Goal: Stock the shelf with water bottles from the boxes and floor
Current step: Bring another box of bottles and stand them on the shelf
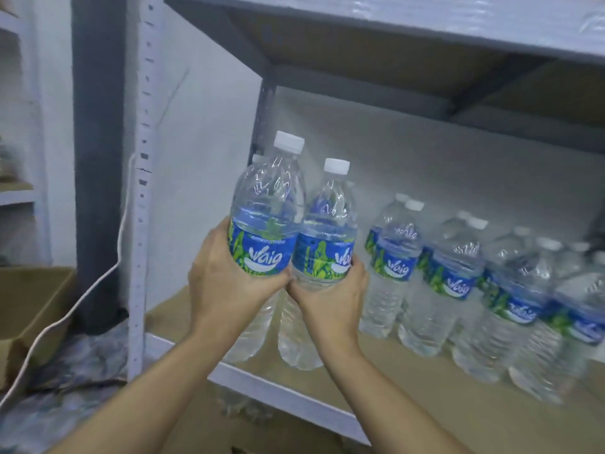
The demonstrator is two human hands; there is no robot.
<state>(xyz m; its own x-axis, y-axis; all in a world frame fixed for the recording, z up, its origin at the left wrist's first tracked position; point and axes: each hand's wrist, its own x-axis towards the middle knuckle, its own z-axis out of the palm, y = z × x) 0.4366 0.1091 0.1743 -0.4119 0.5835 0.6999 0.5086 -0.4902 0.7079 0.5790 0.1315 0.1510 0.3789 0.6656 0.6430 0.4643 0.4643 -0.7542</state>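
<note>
My left hand [226, 276] grips a clear water bottle [266, 221] with a white cap and a blue-green label, held upright over the shelf's left end. My right hand [330, 296] grips a second such bottle [327, 234] right beside it, the two bottles touching. Behind the left bottle another white cap shows, its bottle mostly hidden. On the brown shelf board [425, 388] a row of several matching bottles [455, 280] stands two deep, running off to the right. The held bottles' bottoms hang near the board's front edge; whether they touch it I cannot tell.
A white perforated upright [140, 224] frames the shelf's left side, with a white cable [98, 283] trailing down beside it. An open cardboard box [29, 309] sits at far left. The upper shelf [393, 24] hangs overhead. More cardboard and bottles lie below the shelf edge [278, 391].
</note>
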